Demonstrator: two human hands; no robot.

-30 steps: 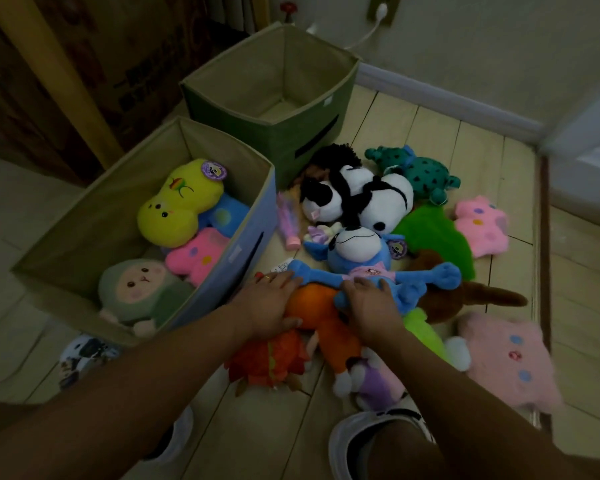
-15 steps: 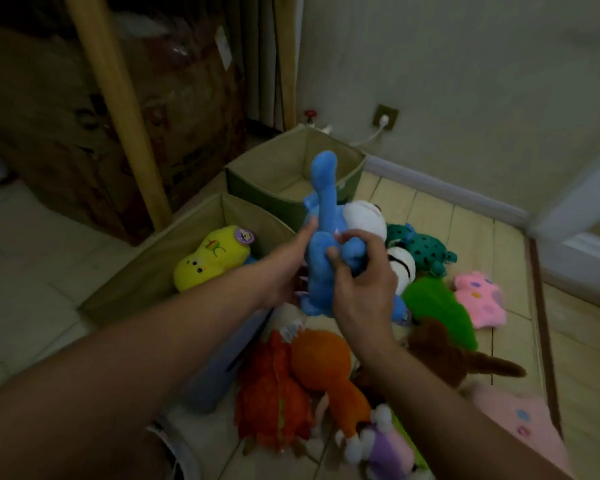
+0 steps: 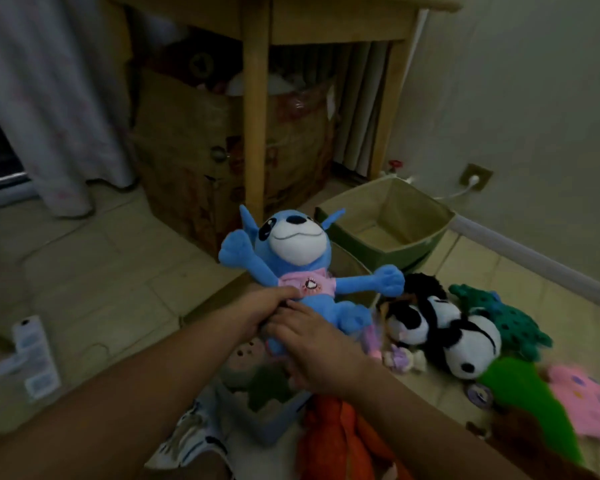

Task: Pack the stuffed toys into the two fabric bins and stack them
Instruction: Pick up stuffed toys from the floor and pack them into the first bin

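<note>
Above blue bin (image 3: 257, 422): both hands grip blue toy (image 3: 293, 258).

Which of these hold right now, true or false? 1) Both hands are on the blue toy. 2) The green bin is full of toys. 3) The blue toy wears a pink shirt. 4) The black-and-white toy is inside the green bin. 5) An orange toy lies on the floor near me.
1) True: the left hand and right hand hold the blue toy by its lower body.
2) False: the green bin shows a bare bottom.
3) True.
4) False: the black-and-white toy lies on the floor beside it.
5) True: the orange toy lies below the right hand.
</note>
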